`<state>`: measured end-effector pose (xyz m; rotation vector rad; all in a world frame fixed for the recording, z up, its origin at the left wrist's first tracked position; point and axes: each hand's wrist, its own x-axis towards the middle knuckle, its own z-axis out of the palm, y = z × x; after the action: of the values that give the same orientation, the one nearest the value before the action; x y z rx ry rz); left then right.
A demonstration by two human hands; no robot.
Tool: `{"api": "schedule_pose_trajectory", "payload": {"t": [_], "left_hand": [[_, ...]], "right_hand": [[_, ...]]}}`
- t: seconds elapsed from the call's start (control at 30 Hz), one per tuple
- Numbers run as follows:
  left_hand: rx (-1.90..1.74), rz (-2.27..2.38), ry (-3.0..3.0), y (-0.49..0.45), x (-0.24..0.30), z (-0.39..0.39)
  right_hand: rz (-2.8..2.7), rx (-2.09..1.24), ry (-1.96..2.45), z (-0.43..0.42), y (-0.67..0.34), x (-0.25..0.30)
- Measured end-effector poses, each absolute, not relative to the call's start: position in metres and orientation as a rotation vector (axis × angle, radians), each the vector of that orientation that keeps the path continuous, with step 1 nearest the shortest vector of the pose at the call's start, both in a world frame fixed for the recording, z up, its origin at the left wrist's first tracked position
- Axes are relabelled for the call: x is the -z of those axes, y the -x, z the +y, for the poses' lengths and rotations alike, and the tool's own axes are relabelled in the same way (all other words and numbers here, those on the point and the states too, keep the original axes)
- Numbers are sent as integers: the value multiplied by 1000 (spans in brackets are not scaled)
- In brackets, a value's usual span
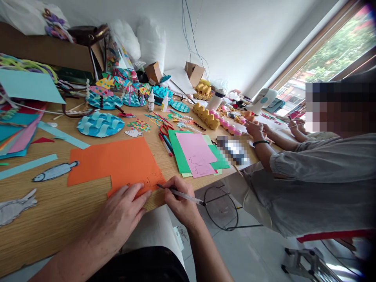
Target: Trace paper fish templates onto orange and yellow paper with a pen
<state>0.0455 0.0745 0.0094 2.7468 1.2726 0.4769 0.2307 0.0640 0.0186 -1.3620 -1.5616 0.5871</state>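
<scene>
My left hand [125, 213] lies flat with fingers spread on the near corner of an orange paper sheet [117, 160] at the table's front edge. My right hand [180, 199] is closed round a pen [182, 195], its tip touching the orange sheet beside a small fish outline drawn there. Both hands sit close together at the sheet's near right corner.
A grey paper fish [55, 171] lies left of the sheet. Green and pink sheets [196, 154], red scissors [166, 128], blue wavy plates [100, 124], glue bottles [150, 101] and egg cartons [205, 115] crowd the wooden table [58, 219]. A person in grey [317, 176] sits at the right.
</scene>
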Motion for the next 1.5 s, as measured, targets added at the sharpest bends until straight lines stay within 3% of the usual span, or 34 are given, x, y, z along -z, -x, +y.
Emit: {"api": "schedule_pose_trajectory", "payload": {"t": [1.5], "left_hand": [[-477, 1271, -2754, -46, -8, 74]], "right_hand": [[-1602, -497, 1418, 63, -230, -18]]}}
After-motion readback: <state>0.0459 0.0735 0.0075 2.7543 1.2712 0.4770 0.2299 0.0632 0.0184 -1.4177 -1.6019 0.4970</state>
